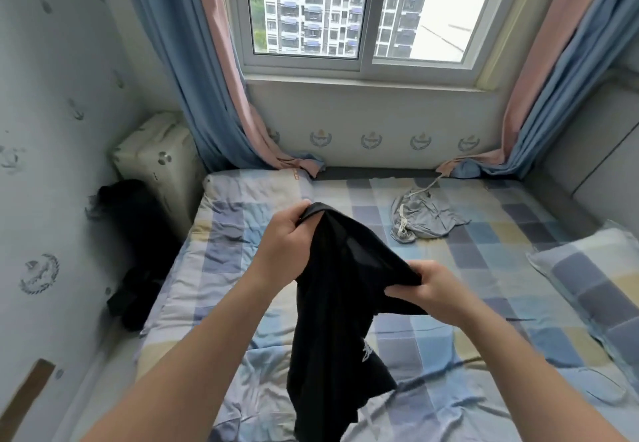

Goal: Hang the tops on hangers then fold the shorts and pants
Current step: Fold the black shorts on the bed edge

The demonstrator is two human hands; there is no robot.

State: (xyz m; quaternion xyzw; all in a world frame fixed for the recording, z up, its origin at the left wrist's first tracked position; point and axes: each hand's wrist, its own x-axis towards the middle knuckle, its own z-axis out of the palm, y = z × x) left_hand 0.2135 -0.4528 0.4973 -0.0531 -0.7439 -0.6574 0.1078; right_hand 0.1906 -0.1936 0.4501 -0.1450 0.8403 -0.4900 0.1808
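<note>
A limp black fabric garment [332, 320] hangs over the wrinkled checked bedsheet [484, 255], its long axis running 12 to 6 o'clock. The left hand [287, 234] grips its top edge, and the right hand [428, 289] pinches its 3 o'clock side.

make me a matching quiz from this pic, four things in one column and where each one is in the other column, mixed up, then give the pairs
Column one:
1. black garment
2. grey shorts
3. checked pillow
4. dark heap

Column two:
a. between the left wall and the bed
b. lying crumpled on the bed, towards the window
c. held up by the left hand and right hand
d. at the bed's right edge

Pairs: 1-c, 2-b, 3-d, 4-a
</note>
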